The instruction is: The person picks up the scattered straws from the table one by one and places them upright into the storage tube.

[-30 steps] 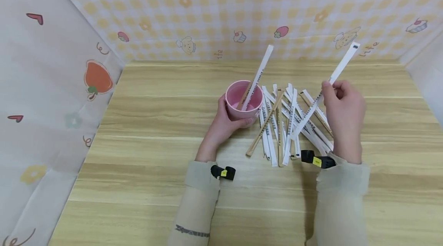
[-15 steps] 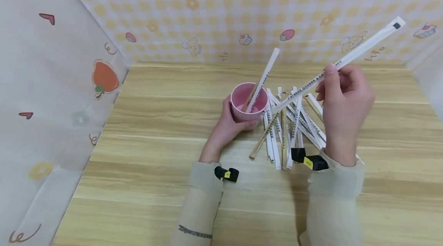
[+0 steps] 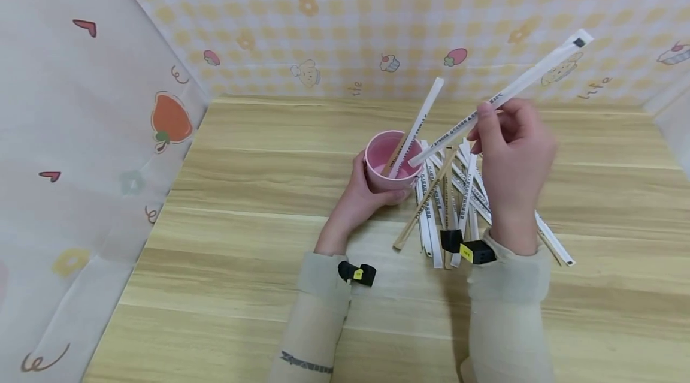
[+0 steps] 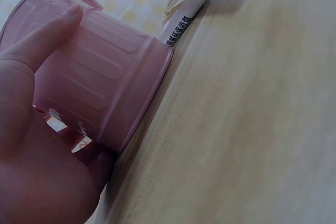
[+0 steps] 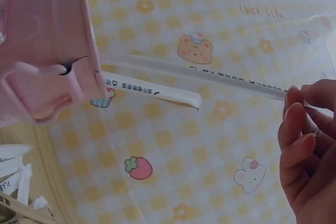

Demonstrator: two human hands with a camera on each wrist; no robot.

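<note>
two sticks, a white stick (image 3: 424,112) and a brown stick (image 3: 396,154), already lean inside the pink cup (image 4: 105,72), so by my judgement you are at an early stage. your left hand (image 3: 360,198) grasps the cup round its side, low by the table (image 3: 242,191). your right hand (image 3: 514,155) pinches a wrapped stick (image 3: 533,76) between thumb and fingers, held at a slant with its black-marked end up; its lower tip is at the cup's mouth near the right rim, and you cannot tell whether it dips below the edge. most of the work looks left: a loose pile of sticks (image 3: 433,227), mostly white with some brown, lies crossed just right of the cup, too overlapped to count
</note>
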